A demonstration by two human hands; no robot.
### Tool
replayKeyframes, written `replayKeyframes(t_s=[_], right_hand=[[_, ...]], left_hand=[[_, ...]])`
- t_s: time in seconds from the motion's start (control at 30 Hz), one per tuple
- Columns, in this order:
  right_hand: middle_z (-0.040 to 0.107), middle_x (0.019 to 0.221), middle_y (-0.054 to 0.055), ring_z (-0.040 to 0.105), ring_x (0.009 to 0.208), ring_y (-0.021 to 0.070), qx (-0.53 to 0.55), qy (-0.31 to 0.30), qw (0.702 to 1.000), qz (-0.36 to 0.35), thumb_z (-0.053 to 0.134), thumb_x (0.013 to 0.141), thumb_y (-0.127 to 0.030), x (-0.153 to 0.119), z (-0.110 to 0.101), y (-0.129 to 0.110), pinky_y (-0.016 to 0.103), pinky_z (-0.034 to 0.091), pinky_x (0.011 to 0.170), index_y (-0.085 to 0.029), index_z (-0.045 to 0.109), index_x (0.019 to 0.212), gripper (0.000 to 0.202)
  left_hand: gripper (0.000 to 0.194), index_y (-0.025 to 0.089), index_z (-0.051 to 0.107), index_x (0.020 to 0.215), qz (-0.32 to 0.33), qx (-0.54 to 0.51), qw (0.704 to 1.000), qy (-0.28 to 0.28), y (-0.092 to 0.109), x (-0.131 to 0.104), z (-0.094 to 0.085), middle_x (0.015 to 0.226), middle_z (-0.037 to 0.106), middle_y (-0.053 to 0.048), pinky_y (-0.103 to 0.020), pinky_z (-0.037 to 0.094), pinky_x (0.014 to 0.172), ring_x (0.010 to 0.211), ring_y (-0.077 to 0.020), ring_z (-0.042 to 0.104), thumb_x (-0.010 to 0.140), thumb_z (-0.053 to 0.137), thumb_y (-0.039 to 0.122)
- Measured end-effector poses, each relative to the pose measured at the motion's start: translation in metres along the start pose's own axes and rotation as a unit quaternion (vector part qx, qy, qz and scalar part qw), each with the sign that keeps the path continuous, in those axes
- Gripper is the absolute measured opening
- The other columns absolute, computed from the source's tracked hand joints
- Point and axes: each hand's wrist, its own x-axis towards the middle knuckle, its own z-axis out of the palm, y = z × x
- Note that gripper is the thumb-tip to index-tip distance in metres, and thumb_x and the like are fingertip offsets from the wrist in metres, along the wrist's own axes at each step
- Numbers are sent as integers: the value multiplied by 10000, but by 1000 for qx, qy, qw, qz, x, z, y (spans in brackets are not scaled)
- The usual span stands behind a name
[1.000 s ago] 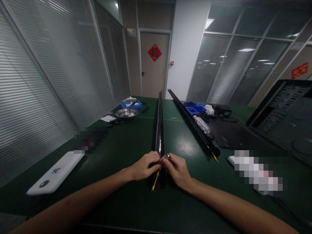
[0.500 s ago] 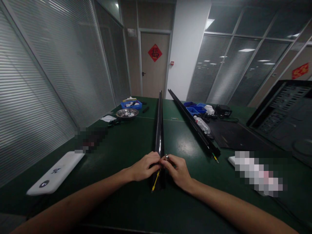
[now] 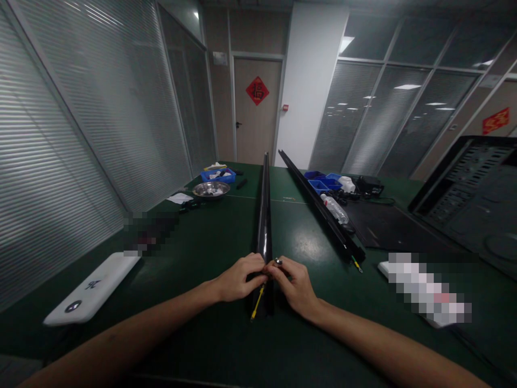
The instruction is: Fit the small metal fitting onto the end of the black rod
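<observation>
A long glossy black rail [image 3: 264, 215] lies lengthwise on the green table, pointing away from me. Over its near end my left hand [image 3: 244, 276] and my right hand [image 3: 294, 280] meet, fingertips pinched together. What they pinch is too small and hidden to name. The right hand has a ring-like metal piece at its index finger. Below the fingertips a yellow wire [image 3: 257, 304] with a metal end lug comes out over the rail's near end. A second black rail [image 3: 323, 210] lies slanted to the right, with a yellow-green wire [image 3: 356, 264] at its near end.
On the green table [image 3: 202, 242], a metal bowl [image 3: 210, 189] and a blue tray [image 3: 218, 175] stand at the back left. A white device [image 3: 92, 288] lies left. Right are blue bins [image 3: 323, 184], a plastic bottle [image 3: 336, 209], a black mat [image 3: 391, 223] and a large black panel [image 3: 476, 199].
The view has tilted up very slightly. Both hands stay pinched at the same place, with only tiny finger shifts.
</observation>
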Motion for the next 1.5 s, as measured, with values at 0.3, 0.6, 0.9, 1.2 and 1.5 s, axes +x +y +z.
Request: replayKeyframes(t_s=[0.3, 0.6, 0.9, 1.2, 1.5], right_hand=[[651, 787, 31, 609, 711, 168, -1, -4, 1000, -4, 532, 1054, -338, 0, 1, 0, 267, 454, 672, -176, 683, 853, 299], [625, 702, -7, 572, 608, 140, 18, 1, 999, 40, 618, 1011, -340, -4, 3, 11, 244, 434, 606, -178, 698, 847, 244], [629, 748, 8, 587, 655, 149, 17, 2, 1000, 6, 557, 1043, -327, -1, 0, 2, 254, 453, 644, -183, 692, 849, 277], [633, 718, -4, 590, 633, 143, 14, -2, 1000, 27, 603, 1017, -315, -2, 1, 7, 249, 444, 626, -181, 689, 835, 242], [649, 737, 4, 590, 628, 146, 13, 11, 1000, 17, 558, 1039, -329, -2, 2, 5, 255, 462, 632, -187, 700, 859, 270]], left_hand=[[190, 163, 634, 996, 2, 6, 1000, -2, -2, 1, 1, 1010, 647, -72, -352, 435, 940, 968, -220, 569, 1047, 480, 263], [234, 174, 649, 1022, -4, 2, 1000, -10, -5, 0, 3, 1010, 654, -69, -357, 426, 942, 972, -218, 575, 1073, 449, 284], [240, 162, 640, 989, -4, -1, 1000, -4, -2, 0, 1, 993, 647, -72, -350, 439, 930, 957, -219, 570, 1062, 466, 311], [180, 171, 644, 1006, -4, -4, 1000, -17, -1, 1, 0, 980, 651, -59, -347, 419, 927, 958, -217, 569, 1044, 484, 245], [212, 166, 635, 979, -3, 1, 1000, -8, 1, 1, 0, 963, 646, -58, -339, 428, 915, 946, -210, 568, 1060, 471, 274]])
